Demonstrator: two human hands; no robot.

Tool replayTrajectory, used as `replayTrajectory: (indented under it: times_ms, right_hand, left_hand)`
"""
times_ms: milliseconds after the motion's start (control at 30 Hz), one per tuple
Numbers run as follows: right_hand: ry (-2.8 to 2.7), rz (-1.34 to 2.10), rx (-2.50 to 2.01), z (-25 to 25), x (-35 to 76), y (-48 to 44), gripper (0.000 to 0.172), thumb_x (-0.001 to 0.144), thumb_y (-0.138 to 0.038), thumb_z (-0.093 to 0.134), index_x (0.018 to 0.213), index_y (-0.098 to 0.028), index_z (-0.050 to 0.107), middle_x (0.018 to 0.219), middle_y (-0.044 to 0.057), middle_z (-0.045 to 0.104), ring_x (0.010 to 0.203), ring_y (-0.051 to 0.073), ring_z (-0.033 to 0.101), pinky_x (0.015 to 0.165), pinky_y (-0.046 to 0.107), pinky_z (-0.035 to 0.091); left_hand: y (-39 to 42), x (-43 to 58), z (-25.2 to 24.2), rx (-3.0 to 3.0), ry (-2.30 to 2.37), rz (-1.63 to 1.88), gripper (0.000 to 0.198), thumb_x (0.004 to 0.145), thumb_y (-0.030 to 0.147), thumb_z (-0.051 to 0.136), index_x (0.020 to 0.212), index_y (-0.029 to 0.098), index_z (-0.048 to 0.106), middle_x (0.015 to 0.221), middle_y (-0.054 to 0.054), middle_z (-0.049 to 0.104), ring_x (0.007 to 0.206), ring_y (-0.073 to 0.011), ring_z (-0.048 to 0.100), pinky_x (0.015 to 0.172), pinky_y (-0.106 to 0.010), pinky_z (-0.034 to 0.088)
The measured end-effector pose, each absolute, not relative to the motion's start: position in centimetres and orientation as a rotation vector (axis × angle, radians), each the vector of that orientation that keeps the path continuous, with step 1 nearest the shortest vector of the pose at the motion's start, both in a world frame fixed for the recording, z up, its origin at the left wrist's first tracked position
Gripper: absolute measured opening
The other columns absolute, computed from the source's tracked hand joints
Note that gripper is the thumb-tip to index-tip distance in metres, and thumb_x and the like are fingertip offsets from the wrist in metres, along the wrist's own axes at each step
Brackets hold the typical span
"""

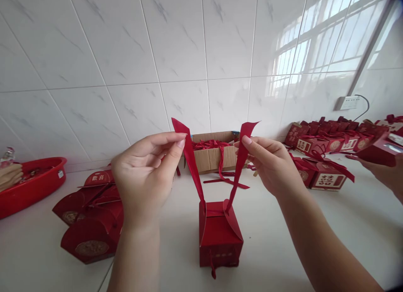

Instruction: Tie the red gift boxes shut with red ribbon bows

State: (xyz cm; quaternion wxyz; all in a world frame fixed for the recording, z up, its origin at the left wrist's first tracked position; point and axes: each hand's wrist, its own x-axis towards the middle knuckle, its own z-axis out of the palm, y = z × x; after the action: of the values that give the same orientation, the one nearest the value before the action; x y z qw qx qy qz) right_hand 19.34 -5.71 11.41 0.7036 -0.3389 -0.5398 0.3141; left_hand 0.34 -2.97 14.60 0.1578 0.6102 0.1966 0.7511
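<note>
A small red gift box (221, 237) stands on the white table in front of me. A red ribbon (192, 162) passes through its top, and both ends rise from it in a V. My left hand (151, 170) pinches one end between thumb and forefinger. The other end is pinched the same way by my right hand (270, 157). Both ends are drawn up taut above the box. At the box's lower front hangs a short red cord with a tassel (213, 264).
Behind the box, a cardboard carton (209, 161) holds many red ribbons, some spilling out. Several red boxes (91, 233) lie at left beside a red plastic basin (34, 187). Finished-looking boxes with bows (327, 178) stand at right, where another person's hand (385, 174) holds a box.
</note>
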Motion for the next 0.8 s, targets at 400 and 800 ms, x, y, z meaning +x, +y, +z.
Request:
replayTrajectory:
  times_ms: [400,800]
  right_hand:
    - [-1.169,0.616,-0.734,11.8,19.5,-6.1,0.02,0.08,-0.043,0.067,0.075,-0.024,0.073,0.071,0.001,0.066,0.077,0.017,0.062,0.075,0.033,0.05]
    - [-1.121,0.806,-0.649,11.5,18.5,-5.8,0.012,0.077,-0.03,0.072,0.084,-0.021,0.071,0.065,-0.001,0.066,0.051,0.008,0.058,0.05,0.021,0.05]
  left_hand:
    - [-2.8,0.0,14.5,1.777,0.568,2.16,0.018,0.071,0.008,0.072,0.081,0.023,0.074,0.074,0.004,0.074,0.066,-0.0066,0.067,0.061,-0.014,0.056]
    - [-2.6,0.3,14.3,1.888,0.547,2.042,0.018,0.071,0.01,0.073,0.084,0.02,0.069,0.079,0.002,0.071,0.072,-0.0101,0.068,0.067,-0.019,0.058]
